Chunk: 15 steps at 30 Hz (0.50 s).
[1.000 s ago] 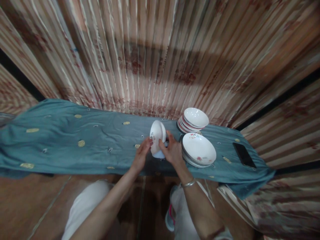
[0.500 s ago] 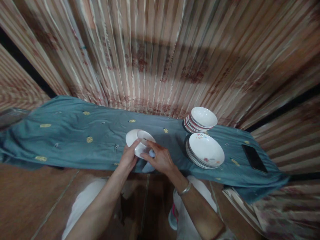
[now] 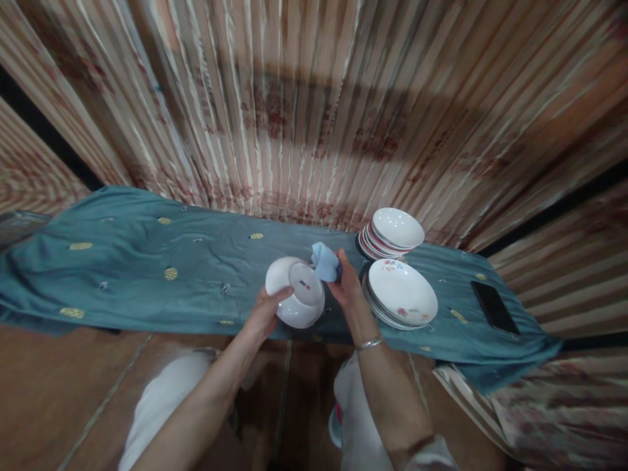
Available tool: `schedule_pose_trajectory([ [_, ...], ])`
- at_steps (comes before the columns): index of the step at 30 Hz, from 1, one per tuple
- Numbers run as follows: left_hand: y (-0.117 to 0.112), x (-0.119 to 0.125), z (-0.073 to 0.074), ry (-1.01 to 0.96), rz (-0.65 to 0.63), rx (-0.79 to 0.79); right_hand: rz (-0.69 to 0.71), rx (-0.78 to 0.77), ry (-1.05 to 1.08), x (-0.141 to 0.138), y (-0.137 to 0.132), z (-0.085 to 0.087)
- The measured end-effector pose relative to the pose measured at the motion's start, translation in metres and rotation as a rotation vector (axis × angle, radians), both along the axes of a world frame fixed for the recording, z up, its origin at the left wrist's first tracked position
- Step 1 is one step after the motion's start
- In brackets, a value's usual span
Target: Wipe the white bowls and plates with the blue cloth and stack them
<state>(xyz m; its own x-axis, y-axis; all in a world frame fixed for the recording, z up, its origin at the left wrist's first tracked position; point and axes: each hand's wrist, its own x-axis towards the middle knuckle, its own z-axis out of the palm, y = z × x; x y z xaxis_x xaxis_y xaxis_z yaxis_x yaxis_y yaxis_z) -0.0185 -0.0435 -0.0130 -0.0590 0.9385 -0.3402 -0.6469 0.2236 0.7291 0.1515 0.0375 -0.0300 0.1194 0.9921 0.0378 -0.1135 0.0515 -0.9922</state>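
A white bowl [image 3: 297,304] is tipped so that its underside, with a small mark in the foot ring, faces me. My left hand [image 3: 267,311] grips it by the left side, thumb across the outside. To the right of the bowl, my right hand [image 3: 345,281] is closed on a light blue cloth [image 3: 324,261], which bunches up beyond the fingers close to the bowl's rim. A bracelet circles my right wrist. Part of the right fingers is hidden behind the cloth.
On the teal tablecloth [image 3: 122,281], a stack of bowls [image 3: 397,229] stands at the back right. In front of it is a stack of flower-patterned plates [image 3: 402,294]. A black phone [image 3: 494,307] lies farther right. A pleated curtain [image 3: 294,131] hangs behind the table.
My right hand has come off the bowl and moved right and up with the cloth, now plainly visible. The bowl has shifted right, showing its underside more fully.
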Motion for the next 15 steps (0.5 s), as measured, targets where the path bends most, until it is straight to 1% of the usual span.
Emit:
schedule_pose_trajectory([
  [3,0.003,0.006,-0.003,-0.007,-0.020,-0.007,-0.119,0.014,-0.071,-0.012,0.002,0.000],
  [4,0.005,0.006,-0.005,-0.022,-0.024,-0.029,-0.140,0.045,-0.130,-0.017,0.000,0.001],
  [5,0.008,0.006,-0.006,-0.045,-0.023,-0.053,-0.130,0.089,-0.208,-0.022,-0.003,0.001],
  [6,0.010,0.006,-0.007,-0.075,-0.019,-0.073,-0.083,0.140,-0.298,-0.028,-0.008,0.002],
  [7,0.013,0.004,-0.008,-0.108,-0.013,-0.089,-0.007,0.198,-0.392,-0.033,-0.014,0.002],
  [9,0.019,0.001,-0.011,-0.164,-0.004,-0.112,0.213,0.323,-0.607,-0.043,-0.028,0.000],
  [10,0.021,-0.001,-0.013,-0.185,-0.003,-0.121,0.294,0.380,-0.675,-0.047,-0.036,-0.001],
  [12,0.023,-0.005,-0.017,-0.221,-0.006,-0.146,0.379,0.453,-0.766,-0.053,-0.050,-0.005],
  [15,0.025,-0.009,-0.026,-0.251,0.002,-0.175,0.439,0.522,-0.844,-0.055,-0.059,-0.008],
])
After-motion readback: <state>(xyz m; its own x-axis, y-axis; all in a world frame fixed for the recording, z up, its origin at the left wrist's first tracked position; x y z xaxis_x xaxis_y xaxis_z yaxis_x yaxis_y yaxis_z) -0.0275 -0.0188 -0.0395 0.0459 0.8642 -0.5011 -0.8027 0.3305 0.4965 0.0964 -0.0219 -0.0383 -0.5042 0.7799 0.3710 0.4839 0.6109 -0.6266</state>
